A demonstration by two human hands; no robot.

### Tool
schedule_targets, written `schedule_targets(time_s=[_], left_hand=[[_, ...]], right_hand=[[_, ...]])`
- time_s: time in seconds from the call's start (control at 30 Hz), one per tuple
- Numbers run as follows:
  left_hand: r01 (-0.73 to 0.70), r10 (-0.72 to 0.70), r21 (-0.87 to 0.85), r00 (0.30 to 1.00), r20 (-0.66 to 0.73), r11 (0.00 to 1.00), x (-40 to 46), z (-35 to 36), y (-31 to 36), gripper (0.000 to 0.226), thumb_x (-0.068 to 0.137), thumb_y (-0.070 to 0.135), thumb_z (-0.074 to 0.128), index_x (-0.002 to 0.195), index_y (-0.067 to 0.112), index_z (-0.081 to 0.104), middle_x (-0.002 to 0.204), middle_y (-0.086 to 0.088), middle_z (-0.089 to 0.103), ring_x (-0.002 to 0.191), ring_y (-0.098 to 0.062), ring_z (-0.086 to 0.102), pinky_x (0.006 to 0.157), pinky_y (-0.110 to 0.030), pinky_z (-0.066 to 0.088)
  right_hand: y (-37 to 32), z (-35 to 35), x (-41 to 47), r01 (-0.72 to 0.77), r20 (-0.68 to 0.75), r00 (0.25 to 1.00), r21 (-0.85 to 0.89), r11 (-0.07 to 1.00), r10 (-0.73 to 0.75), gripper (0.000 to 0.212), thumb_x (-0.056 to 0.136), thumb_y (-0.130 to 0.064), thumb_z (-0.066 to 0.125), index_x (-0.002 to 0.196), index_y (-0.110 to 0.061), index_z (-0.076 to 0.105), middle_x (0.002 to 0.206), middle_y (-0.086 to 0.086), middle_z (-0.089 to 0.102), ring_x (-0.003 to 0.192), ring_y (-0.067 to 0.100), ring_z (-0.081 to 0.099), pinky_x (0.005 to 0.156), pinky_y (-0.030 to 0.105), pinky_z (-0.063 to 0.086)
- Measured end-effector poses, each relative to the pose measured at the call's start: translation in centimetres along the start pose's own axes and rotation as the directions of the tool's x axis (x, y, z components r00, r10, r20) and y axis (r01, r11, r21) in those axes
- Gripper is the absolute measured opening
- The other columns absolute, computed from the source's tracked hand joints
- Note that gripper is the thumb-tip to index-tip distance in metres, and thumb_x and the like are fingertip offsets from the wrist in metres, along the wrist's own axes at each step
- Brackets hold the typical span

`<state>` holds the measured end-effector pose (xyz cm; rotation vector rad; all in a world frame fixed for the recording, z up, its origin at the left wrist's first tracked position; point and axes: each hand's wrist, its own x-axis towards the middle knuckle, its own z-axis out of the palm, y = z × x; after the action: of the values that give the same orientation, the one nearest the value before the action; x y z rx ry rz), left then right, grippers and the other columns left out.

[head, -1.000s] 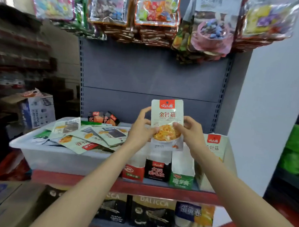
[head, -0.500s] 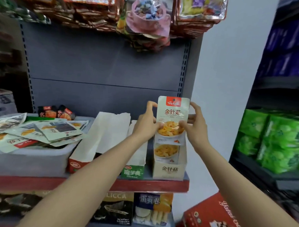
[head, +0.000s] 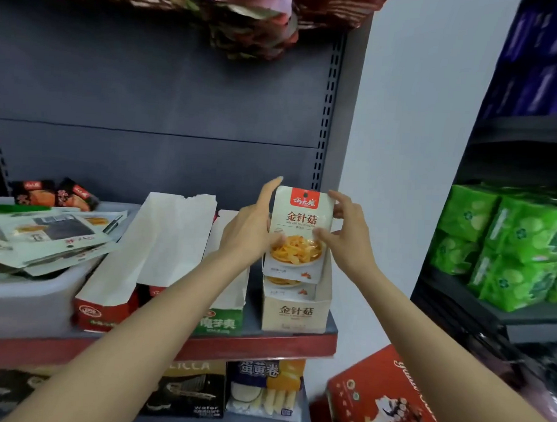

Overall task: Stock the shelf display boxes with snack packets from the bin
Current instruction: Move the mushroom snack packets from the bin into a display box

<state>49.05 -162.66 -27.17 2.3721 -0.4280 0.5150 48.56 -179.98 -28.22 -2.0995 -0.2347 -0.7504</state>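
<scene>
White snack packet (head: pixel 298 234) pinched upright between left hand (head: pixel 249 233) and right hand (head: pixel 349 238).

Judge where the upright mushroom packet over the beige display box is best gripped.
Grip the mushroom packet by its two side edges around mid-height, one hand from each side, as the left hand and right hand do. It is flat, thin and upright, leaving the bottom edge free to slide into the beige display box.
</scene>
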Motion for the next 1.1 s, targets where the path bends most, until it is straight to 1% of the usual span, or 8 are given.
schedule_targets(time_s=[0.07,0.23,0.4,0.53,0.63,0.77,0.9,1.1], left_hand=[[-0.01,0.01,0.018,1.0,-0.008,1.0,0.2,0.3,-0.3,0.09,0.078,0.021,0.075,0.144,0.036,0.016,0.101,0.003,0.06,0.088,-0.014,0.059,0.062,-0.027,0.047],[-0.062,0.08,0.178,0.992,-0.093,0.982,0.5,0.6,-0.9,0.057,0.075,0.023,0.078,0.121,0.022,0.044,0.124,-0.002,0.039,0.116,-0.018,0.039,0.084,-0.031,0.046],[-0.044,0.042,0.033,0.997,0.065,0.998,0.6,0.8,-1.4,0.041,0.081,0.016,0.072,0.109,0.021,0.042,0.117,-0.002,0.058,0.104,-0.017,0.058,0.08,-0.037,0.056],[-0.08,0.075,0.121,0.996,0.04,0.989,0.5,0.3,-1.1,0.046,0.083,0.022,0.07,0.122,0.021,0.044,0.124,-0.001,0.053,0.111,-0.016,0.053,0.085,-0.03,0.05],[-0.123,0.13,0.115,0.99,-0.053,0.986,-0.3,-1.2,-1.2,0.042,0.089,0.023,0.063,0.127,0.02,0.046,0.129,0.0,0.052,0.119,-0.016,0.048,0.09,-0.028,0.042],[-0.126,0.138,0.087,0.979,-0.153,0.988,-3.0,-4.7,-3.2,0.033,0.092,0.021,0.055,0.124,0.02,0.048,0.119,0.003,0.058,0.114,-0.016,0.051,0.095,-0.036,0.043],[-0.086,0.139,0.225,0.963,-0.231,0.971,-5.8,-9.5,-6.6,0.025,0.091,0.02,0.053,0.117,0.019,0.053,0.114,0.005,0.058,0.112,-0.016,0.05,0.092,-0.034,0.041],[0.124,-0.08,0.412,0.989,-0.122,0.903,-8.4,-18.3,-14.4,0.038,0.086,0.029,0.063,0.117,0.008,0.058,0.121,-0.01,0.058,0.112,-0.028,0.051,0.09,-0.033,0.036]], right_hand=[[0.1,0.0,0.0,0.001,0.02,1.0,0.008,1.0,-0.001,0.065,0.078,0.0,0.069,0.131,-0.026,0.042,0.119,0.001,0.049,0.112,0.013,0.049,0.091,0.037,0.051],[0.3,-0.5,0.1,-0.02,0.101,0.995,-0.037,0.999,0.024,0.048,0.083,-0.001,0.065,0.125,-0.02,0.051,0.106,-0.006,0.057,0.091,0.01,0.056,0.064,0.003,0.041],[-0.3,-0.2,0.5,0.001,0.11,0.994,-0.206,0.979,0.022,0.027,0.087,-0.005,0.061,0.111,-0.016,0.06,0.106,-0.005,0.053,0.078,0.003,0.05,0.063,0.008,0.034],[-1.0,0.7,0.4,0.028,0.104,0.995,-0.323,0.946,0.006,0.03,0.087,-0.012,0.06,0.117,-0.017,0.058,0.116,0.002,0.051,0.109,0.018,0.048,0.083,0.019,0.034],[-2.6,1.7,-0.6,0.104,0.062,0.994,-0.378,0.92,-0.087,0.033,0.089,-0.015,0.059,0.122,-0.019,0.057,0.124,0.0,0.047,0.12,0.015,0.038,0.09,0.017,0.029],[-6.0,4.4,-2.1,0.198,0.118,0.978,-0.277,0.94,-0.172,0.028,0.089,-0.015,0.058,0.117,-0.021,0.06,0.119,-0.002,0.051,0.114,0.013,0.042,0.088,0.016,0.027],[-9.4,8.8,-3.1,0.262,0.25,0.943,-0.14,0.955,-0.222,0.028,0.091,-0.016,0.056,0.119,-0.019,0.058,0.119,-0.001,0.054,0.11,0.013,0.049,0.086,0.017,0.032],[-14.9,16.9,-3.8,0.304,0.49,0.836,-0.042,0.952,-0.246,0.04,0.095,-0.019,0.05,0.134,-0.014,0.045,0.135,0.007,0.049,0.124,0.021,0.046,0.098,0.025,0.032]])
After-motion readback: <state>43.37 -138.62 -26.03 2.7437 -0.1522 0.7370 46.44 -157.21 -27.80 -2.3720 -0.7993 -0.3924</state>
